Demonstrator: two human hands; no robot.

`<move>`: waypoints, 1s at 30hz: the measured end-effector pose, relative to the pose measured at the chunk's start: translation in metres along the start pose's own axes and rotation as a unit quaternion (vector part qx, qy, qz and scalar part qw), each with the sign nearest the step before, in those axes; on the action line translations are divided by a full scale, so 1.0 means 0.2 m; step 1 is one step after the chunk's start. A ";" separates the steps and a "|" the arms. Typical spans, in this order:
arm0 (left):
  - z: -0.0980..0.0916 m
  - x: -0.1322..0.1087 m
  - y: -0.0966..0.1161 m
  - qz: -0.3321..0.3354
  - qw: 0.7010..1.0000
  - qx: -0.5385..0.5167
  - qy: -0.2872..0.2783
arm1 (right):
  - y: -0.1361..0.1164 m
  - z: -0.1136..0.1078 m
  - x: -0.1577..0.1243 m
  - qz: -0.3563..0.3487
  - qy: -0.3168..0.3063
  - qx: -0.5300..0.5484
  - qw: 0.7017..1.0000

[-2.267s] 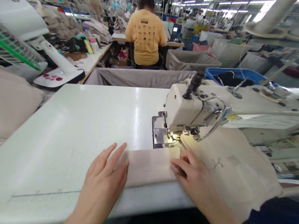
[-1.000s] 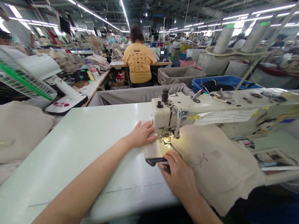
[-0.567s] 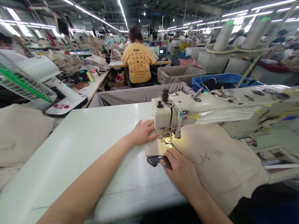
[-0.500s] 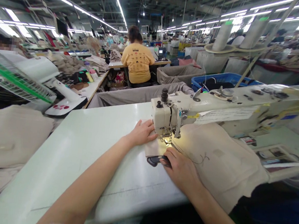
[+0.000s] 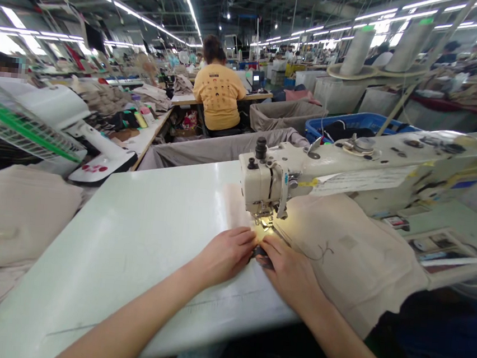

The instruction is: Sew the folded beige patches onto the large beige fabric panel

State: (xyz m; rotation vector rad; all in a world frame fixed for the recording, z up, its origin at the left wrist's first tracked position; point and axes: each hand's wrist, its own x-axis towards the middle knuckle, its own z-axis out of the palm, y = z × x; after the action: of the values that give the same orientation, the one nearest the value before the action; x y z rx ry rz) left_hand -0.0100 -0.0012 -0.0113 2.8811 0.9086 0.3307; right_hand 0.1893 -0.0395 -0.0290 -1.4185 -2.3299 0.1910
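Observation:
Beige fabric [image 5: 342, 242] lies under the lit presser foot [image 5: 267, 223] of a sewing machine [image 5: 259, 184] and spreads to the right. My left hand [image 5: 228, 254] is closed on the fabric's near edge, just in front of the foot, fingertips pressed together. My right hand [image 5: 291, 268] is beside it, almost touching, with its fingers curled over what looks like black-handled thread snips [image 5: 263, 258]. Only part of the snips shows; the rest is hidden under both hands. Loose dark threads [image 5: 323, 252] lie on the fabric right of my right hand.
The pale machine table [image 5: 144, 232] reaches left. Beyond it are a white fan [image 5: 105, 160] and a stack of beige fabric pieces [image 5: 11, 213]. Cloth-lined bins [image 5: 207, 150] and a blue basket [image 5: 323, 128] stand behind. A person in a yellow shirt [image 5: 218, 95] sits ahead.
My left hand has moved from the fabric's far left side, beside the machine head, toward me to the near edge by the snips. My right hand has stayed nearly in place.

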 end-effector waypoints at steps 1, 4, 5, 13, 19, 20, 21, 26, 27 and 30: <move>-0.01 0.01 -0.02 -0.002 1.000 -0.002 -0.005 | 0.00 0.00 0.01 0.002 -0.001 0.001 1.000; -0.03 0.04 -0.07 -0.005 1.000 -0.006 -0.005 | 0.01 0.00 0.06 0.007 -0.007 0.003 1.000; -0.03 0.06 -0.09 -0.005 1.000 -0.006 -0.002 | 0.01 0.00 0.08 0.010 -0.010 0.003 1.000; -0.05 0.10 -0.17 -0.010 1.000 -0.007 0.016 | -0.01 -0.02 0.07 0.027 -0.007 0.012 1.000; 0.00 0.07 -0.18 -0.030 0.999 -0.003 0.042 | -0.03 0.02 0.00 0.033 0.026 0.003 0.999; 0.01 0.06 -0.18 -0.033 0.998 -0.002 0.044 | -0.03 0.03 0.00 0.032 0.033 0.000 0.999; 0.01 0.06 -0.18 -0.038 0.998 -0.002 0.044 | -0.02 0.03 -0.01 0.030 0.038 -0.003 0.999; 0.01 0.05 -0.19 -0.074 0.996 -0.002 0.048 | -0.02 0.04 -0.01 0.026 0.049 0.003 0.998; 0.00 0.05 -0.18 -0.078 0.996 0.001 0.046 | -0.01 0.04 -0.01 0.026 0.048 0.010 0.998; -0.03 0.03 -0.14 -0.085 0.996 0.018 0.030 | -0.01 0.02 -0.01 0.030 0.042 0.040 0.998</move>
State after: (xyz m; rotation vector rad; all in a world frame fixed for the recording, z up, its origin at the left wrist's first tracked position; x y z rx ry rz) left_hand -0.0222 0.0244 -0.0093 2.8128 1.1721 0.3913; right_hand 0.1865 -0.0424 -0.0326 -1.4312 -2.1903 0.2346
